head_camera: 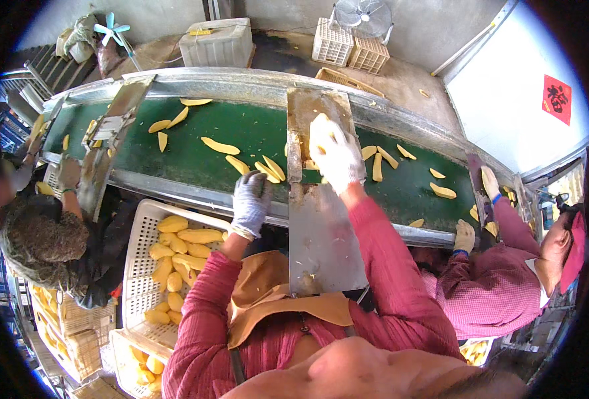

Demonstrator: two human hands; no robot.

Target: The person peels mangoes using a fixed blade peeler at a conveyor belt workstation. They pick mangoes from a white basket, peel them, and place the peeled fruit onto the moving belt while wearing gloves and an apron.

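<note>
My right hand [335, 152], in a white knit glove, is closed around a peeled yellow sweet potato [320, 118] over the stained metal cutting station [347, 107] that spans the belt. In a grey-and-white glove, my left hand [251, 202] rests at the near edge of the green conveyor belt [190, 167]; its fingertips are near cut yellow wedges [269, 172], and whether it holds anything is unclear. Loose wedges lie on the belt on both sides of the station. Below my left forearm stands a white perforated crate [134, 269] of whole peeled sweet potatoes [197, 236].
Co-workers stand at the belt, one on the left [45, 244] and one in red on the right [494, 284]. More filled crates [82, 344] stand at lower left. Beyond the belt are a fan [363, 17], stacked crates [332, 42] and a large pale box [217, 42].
</note>
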